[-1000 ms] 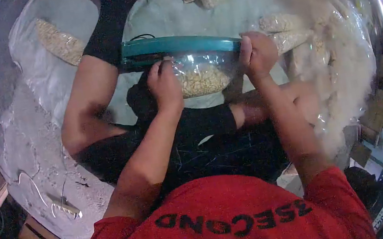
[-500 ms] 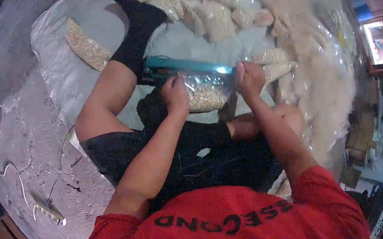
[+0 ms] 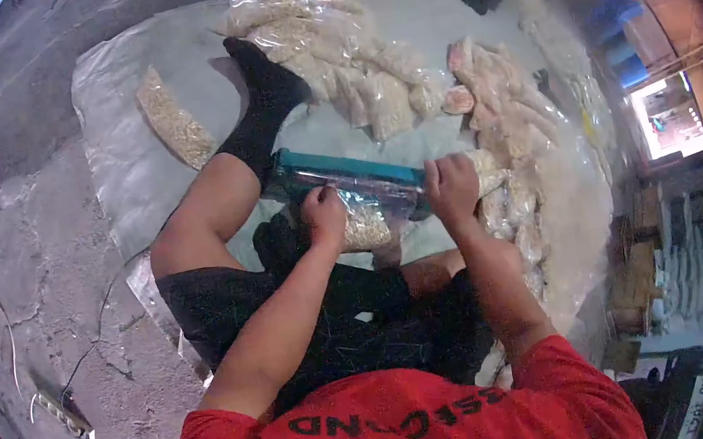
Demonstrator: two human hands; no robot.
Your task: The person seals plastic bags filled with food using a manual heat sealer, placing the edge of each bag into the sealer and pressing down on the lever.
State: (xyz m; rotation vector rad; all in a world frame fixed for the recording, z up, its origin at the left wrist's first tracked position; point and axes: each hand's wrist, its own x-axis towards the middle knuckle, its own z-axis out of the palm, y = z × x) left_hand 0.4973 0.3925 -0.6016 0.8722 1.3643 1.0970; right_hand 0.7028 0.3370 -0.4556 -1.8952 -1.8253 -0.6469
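A clear plastic bag point(image 3: 366, 228), partly filled with small pale pieces, hangs in front of a long teal heat sealer point(image 3: 352, 166). Its upper edge lies along the sealer. My left hand point(image 3: 325, 216) is closed on the bag's left upper side. At the sealer's right end, my right hand point(image 3: 454, 188) is closed over the bar, knuckles up; whether it also pinches the bag's corner is hidden.
Several filled bags point(image 3: 388, 103) lie in a heap beyond the sealer and along the right. One more filled bag point(image 3: 174, 123) lies left of my outstretched leg point(image 3: 201, 197) on a pale sheet point(image 3: 122, 164). A power strip point(image 3: 63, 415) and cable rest on the concrete floor.
My right hand has gone from gripping the bag's right upper corner to closing over the sealer's right end. The bag's top now lies against the sealer. The camera view has tilted upward.
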